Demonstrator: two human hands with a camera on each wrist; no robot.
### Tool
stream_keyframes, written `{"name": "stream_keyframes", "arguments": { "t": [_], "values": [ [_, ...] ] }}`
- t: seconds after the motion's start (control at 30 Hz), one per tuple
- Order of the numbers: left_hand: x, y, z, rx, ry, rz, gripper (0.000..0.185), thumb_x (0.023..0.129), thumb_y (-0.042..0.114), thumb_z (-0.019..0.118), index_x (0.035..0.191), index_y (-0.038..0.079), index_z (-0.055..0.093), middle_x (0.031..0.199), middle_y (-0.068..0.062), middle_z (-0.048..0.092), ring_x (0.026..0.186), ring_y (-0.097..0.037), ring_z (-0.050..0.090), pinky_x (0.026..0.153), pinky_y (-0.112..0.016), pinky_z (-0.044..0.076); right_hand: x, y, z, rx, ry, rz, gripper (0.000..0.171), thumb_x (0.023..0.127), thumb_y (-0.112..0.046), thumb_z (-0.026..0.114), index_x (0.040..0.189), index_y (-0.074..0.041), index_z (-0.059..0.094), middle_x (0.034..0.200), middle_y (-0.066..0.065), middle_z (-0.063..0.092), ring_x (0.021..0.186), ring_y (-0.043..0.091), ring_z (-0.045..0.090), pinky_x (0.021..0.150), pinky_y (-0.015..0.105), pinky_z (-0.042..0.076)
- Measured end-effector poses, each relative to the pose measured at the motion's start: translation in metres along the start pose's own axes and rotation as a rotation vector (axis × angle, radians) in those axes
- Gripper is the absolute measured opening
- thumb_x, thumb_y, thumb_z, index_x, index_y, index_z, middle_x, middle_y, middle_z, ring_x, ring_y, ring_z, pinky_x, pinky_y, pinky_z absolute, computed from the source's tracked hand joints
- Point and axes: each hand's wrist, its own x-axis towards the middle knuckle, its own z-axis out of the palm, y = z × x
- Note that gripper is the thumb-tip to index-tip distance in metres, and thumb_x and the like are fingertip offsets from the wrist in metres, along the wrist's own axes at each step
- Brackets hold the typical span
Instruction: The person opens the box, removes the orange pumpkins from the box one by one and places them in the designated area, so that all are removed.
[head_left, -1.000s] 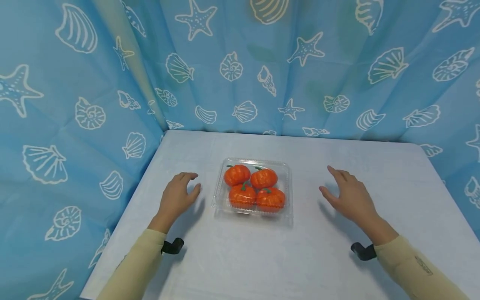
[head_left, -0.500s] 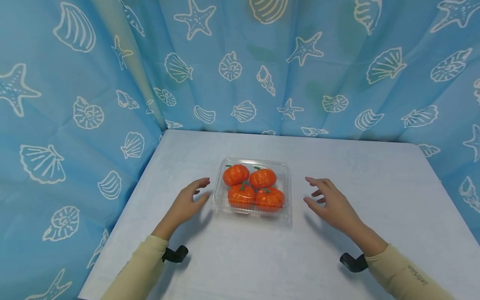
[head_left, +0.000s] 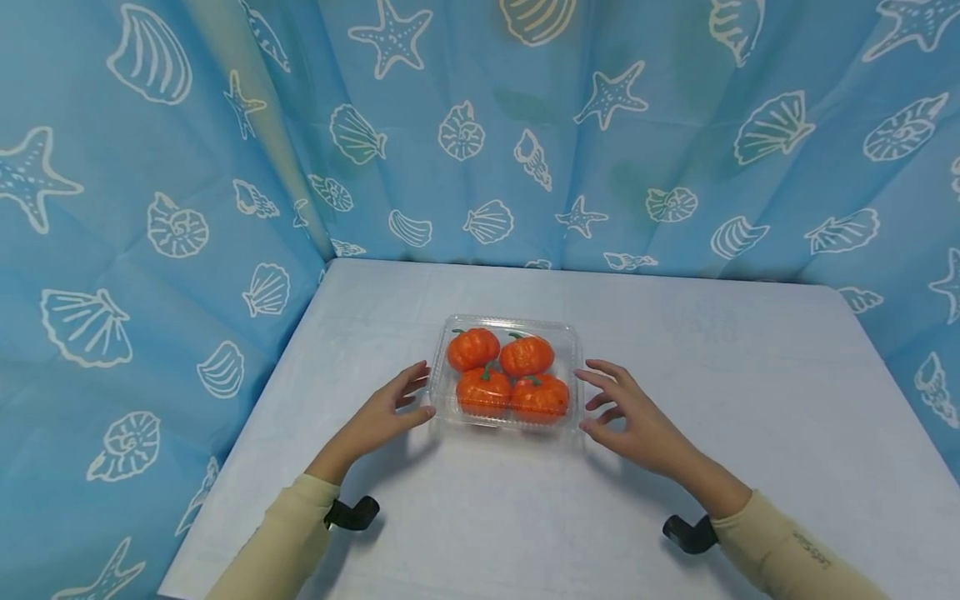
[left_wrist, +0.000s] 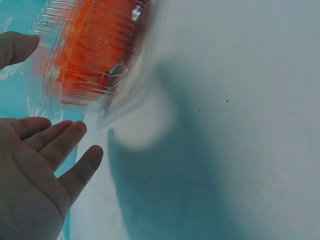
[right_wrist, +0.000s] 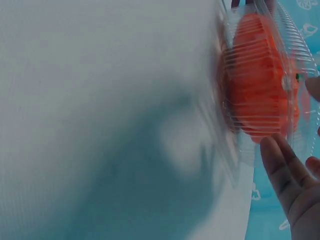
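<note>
A clear plastic clamshell box (head_left: pixel 507 325) sits on the table, its lid down over several small orange pumpkins (head_left: pixel 527 357) with green stems. At the box's left edge is my left hand (head_left: pixel 384 418), thumb and fingers spread apart, fingertips right by the plastic. My right hand (head_left: pixel 633 423) is at the opposite edge, its fingers loosely bent and fingertips close to the side wall. Neither hand's fingers are curled round the box. The left wrist view shows the left fingers (left_wrist: pixel 60 140) just short of the box wall; the right fingers (right_wrist: pixel 280 160) overlap the box's corner in the right wrist view.
A white cloth covers the table (head_left: pixel 480 517). Blue curtains (head_left: pixel 480 167) printed with shells and starfish hang behind it and along the left side. Each wrist carries a black camera mount (head_left: pixel 352 513) below its beige sleeve.
Both hands have moved inward, the left hand rightward and the right hand leftward, from well apart to the two sides of the box. The box has stayed in place.
</note>
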Motion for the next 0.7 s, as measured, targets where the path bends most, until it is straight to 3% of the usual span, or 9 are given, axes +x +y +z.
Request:
{"name": "stream_keyframes", "arguments": {
  "t": [0.2, 0.47, 0.7],
  "values": [
    [0.003, -0.002, 0.006, 0.016, 0.0, -0.017, 0.089, 0.093, 0.02, 0.074, 0.162, 0.005, 0.02, 0.164, -0.015, 0.031, 0.145, -0.037, 0.039, 0.114, -0.052, 0.038, 0.002, -0.002, 0.007, 0.026, -0.026, -0.079, 0.081, 0.083, -0.01, 0.084, 0.154, -0.014, 0.044, 0.164, 0.014, 0.022, 0.106, 0.023, 0.064, 0.084, 0.038, 0.06],
    [0.008, -0.007, 0.01, 0.046, -0.008, -0.054, 0.101, 0.091, 0.027, 0.077, 0.165, 0.013, 0.011, 0.166, -0.015, 0.026, 0.144, -0.039, 0.04, 0.113, -0.052, 0.038, 0.01, -0.003, 0.014, -0.023, -0.012, -0.078, 0.086, 0.08, -0.011, 0.087, 0.153, -0.012, 0.042, 0.164, 0.012, 0.021, 0.105, 0.018, 0.061, 0.085, 0.037, 0.06],
    [0.009, -0.004, 0.013, 0.003, 0.003, -0.041, 0.101, 0.092, 0.023, 0.075, 0.165, 0.013, 0.005, 0.169, -0.011, 0.02, 0.151, -0.039, 0.027, 0.117, -0.053, 0.032, 0.016, 0.001, 0.016, -0.055, -0.007, -0.086, 0.085, 0.081, -0.012, 0.086, 0.153, -0.013, 0.041, 0.164, 0.012, 0.021, 0.109, 0.02, 0.06, 0.089, 0.04, 0.059]
  ]
}}
